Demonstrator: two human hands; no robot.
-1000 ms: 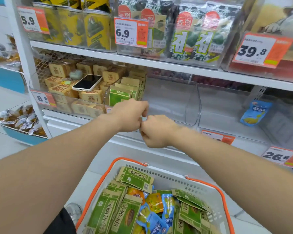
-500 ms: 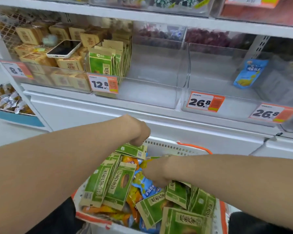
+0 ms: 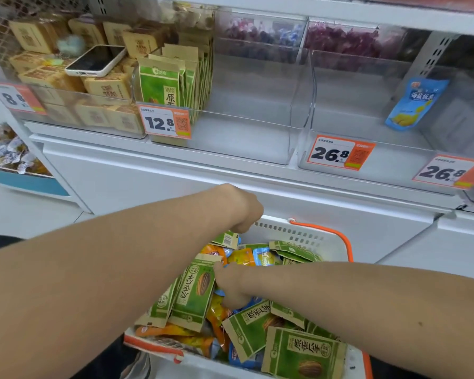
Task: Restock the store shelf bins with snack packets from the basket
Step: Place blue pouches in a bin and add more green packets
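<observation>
Below clear bins (image 3: 244, 138), white basket (image 3: 298, 234)

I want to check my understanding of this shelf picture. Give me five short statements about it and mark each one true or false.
1. A phone lies on top of tan boxes. True.
2. The bin behind the 12.8 price tag is full from side to side. False: upright green packets stand only at its left end.
3. The left hand and the right hand are both down at the basket. True.
4. The basket holds only green packets. False: blue packets and orange packets lie in it too.
5. A single blue packet is in a bin on the right. True.
</observation>
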